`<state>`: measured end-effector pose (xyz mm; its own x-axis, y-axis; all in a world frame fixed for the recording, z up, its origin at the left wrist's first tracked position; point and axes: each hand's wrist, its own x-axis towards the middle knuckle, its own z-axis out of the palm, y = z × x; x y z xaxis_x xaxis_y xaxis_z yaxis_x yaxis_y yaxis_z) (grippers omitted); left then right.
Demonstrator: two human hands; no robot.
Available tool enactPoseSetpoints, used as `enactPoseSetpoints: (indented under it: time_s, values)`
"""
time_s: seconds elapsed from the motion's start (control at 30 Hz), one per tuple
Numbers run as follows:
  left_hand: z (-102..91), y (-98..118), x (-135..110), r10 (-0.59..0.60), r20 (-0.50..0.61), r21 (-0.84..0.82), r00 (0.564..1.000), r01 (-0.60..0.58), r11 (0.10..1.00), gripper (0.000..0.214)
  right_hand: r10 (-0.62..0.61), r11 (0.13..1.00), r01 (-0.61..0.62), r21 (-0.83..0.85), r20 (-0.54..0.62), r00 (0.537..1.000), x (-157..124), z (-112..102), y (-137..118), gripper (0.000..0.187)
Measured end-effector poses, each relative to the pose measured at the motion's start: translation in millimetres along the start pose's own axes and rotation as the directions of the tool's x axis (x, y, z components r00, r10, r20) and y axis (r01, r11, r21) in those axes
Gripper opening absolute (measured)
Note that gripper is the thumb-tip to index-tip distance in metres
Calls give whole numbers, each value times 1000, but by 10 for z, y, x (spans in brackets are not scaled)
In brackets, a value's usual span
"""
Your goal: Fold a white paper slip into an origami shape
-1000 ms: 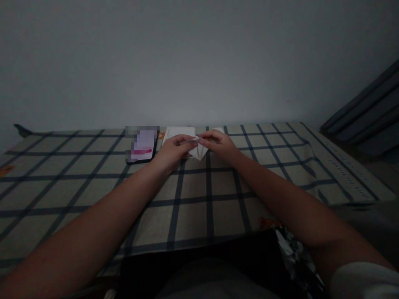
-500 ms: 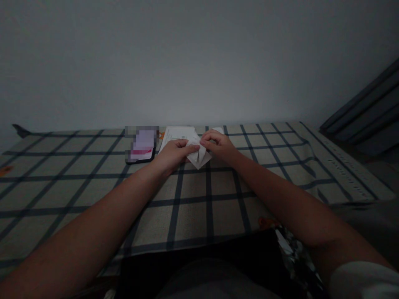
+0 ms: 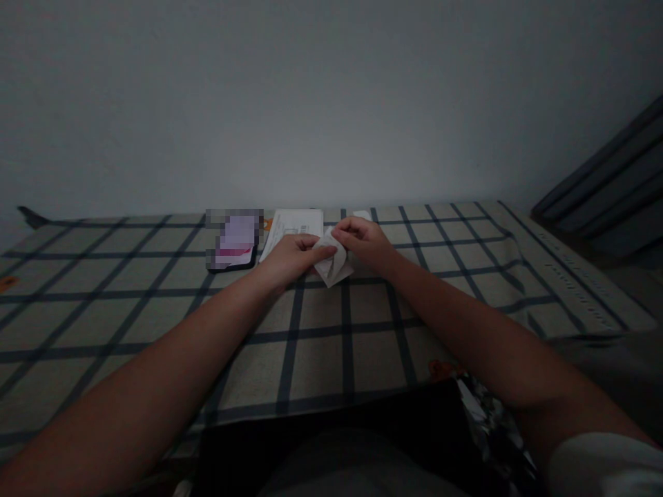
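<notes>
A small piece of white folded paper [image 3: 334, 270] is held between both hands, just above the checked cloth, one corner pointing toward me. My left hand [image 3: 295, 255] pinches its left side, the thumb lying across the top layer. On the far right side, my right hand [image 3: 365, 241] grips the paper with thumb and fingertips pressed together. The fingers cover much of the paper's far edges, so I cannot make out all its folds.
A checked tablecloth [image 3: 315, 366] spreads beneath my arms. Behind my left hand lies a printed white sheet or booklet [image 3: 295, 221]; left of it is a phone [image 3: 235, 241], partly blurred. Another white item [image 3: 361, 215] shows behind my right hand. A pale wall [image 3: 331, 103] rises behind.
The paper's near flap has turned over and now looks flatter and rounder, with its corner slightly nearer me. My left thumb has shifted a little to the right; both hands keep their hold.
</notes>
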<state>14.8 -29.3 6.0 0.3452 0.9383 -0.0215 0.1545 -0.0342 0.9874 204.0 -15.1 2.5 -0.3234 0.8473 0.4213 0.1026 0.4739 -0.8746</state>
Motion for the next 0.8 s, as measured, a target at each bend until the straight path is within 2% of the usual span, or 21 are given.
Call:
enactPoseSetpoints:
  time_s: [0.23, 0.5, 0.67, 0.8]
  values:
    - [-8, -1, -1, -22, -14, 53, 1000, 23, 998, 26, -16, 1000, 16, -20, -6, 1000, 10, -24, 16, 27]
    - [-12, 36, -23, -23, -40, 67, 999, 25, 997, 25, 17, 998, -17, 55, 7, 1000, 15, -24, 40, 30]
    - [-34, 11, -7, -1, -48, 138, 999, 8, 990, 24, 19, 999, -20, 34, 29, 999, 9, -31, 32, 31]
    - [-47, -14, 12, 20, -40, 134, 999, -14, 991, 25, 21, 1000, -20, -12, 56, 998, 8, -50, 30, 33]
